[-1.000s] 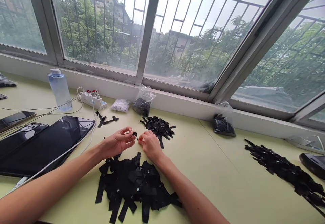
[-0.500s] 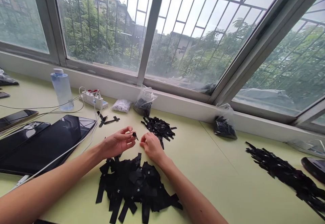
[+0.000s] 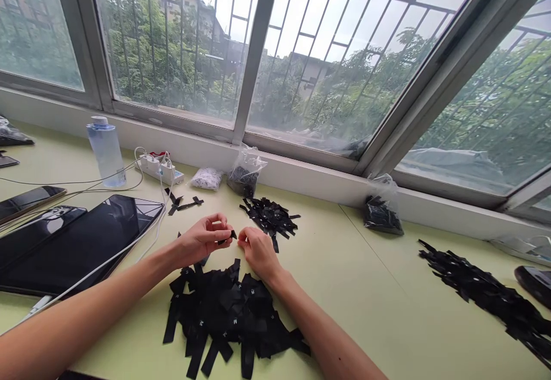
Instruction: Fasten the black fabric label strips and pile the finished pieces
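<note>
My left hand pinches a small black fabric label between thumb and fingers, its end sticking out to the right. My right hand is beside it with bent fingers pressed together; whatever they hold, if anything, is hidden. Below both hands lies a large heap of black fabric labels, some showing a white letter M. Just beyond my right hand is a smaller pile of black labels with white marks.
At the left lie a tablet, phones and cables. A water bottle, a power strip, a white packet and plastic bags of black pieces line the sill. Far right stretches a long black row.
My left hand has turned its fingers slightly, and the label now points right toward my right hand. My right hand has barely moved.
</note>
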Available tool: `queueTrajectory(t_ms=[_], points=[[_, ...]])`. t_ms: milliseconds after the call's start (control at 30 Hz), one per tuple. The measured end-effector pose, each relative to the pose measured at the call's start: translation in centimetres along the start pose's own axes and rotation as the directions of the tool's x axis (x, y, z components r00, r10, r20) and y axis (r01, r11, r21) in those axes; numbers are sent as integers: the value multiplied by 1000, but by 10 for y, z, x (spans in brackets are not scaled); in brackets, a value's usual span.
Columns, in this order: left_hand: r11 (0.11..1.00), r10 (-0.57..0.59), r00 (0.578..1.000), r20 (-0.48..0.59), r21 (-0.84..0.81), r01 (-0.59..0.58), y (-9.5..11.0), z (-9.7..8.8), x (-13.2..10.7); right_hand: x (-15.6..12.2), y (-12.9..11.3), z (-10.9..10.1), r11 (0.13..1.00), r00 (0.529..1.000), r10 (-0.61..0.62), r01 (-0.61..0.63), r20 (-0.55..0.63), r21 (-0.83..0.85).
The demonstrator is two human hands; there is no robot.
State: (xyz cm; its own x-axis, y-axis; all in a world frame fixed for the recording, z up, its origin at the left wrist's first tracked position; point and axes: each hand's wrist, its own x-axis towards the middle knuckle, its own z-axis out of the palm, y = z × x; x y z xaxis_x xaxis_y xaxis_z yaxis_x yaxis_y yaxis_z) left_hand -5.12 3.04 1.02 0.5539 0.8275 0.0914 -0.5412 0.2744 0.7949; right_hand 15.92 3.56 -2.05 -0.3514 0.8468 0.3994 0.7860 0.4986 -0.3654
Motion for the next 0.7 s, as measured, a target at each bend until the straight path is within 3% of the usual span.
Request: queueTrajectory(t_ms=[167,333,433,533,600,700], points=[[1000,22,999,-36,6,-21,0,0,1,1,-1,-2,992,999,32,-26,-43,127],[1000,18,999,-50,-3,-18,2,-2,2,1,-11,-15,919,983,102,-36,-150,392],[1000,0,998,-62,9,1,1,-4,2,2,-16,-23,799,973,164,-34,-163,601],[1000,-1,997,-72,10,2,0,-6,2,3,-18,-28,616,980,178,-40,-89,786],[1000,0,998,-65,21,1,0,-6,2,4,-19,-31,516,988,152,-61,-21,854],[999,0,999,-49,44,3,-1,-6,2,3,-22,-32,436,992,95,-117,84,892]])
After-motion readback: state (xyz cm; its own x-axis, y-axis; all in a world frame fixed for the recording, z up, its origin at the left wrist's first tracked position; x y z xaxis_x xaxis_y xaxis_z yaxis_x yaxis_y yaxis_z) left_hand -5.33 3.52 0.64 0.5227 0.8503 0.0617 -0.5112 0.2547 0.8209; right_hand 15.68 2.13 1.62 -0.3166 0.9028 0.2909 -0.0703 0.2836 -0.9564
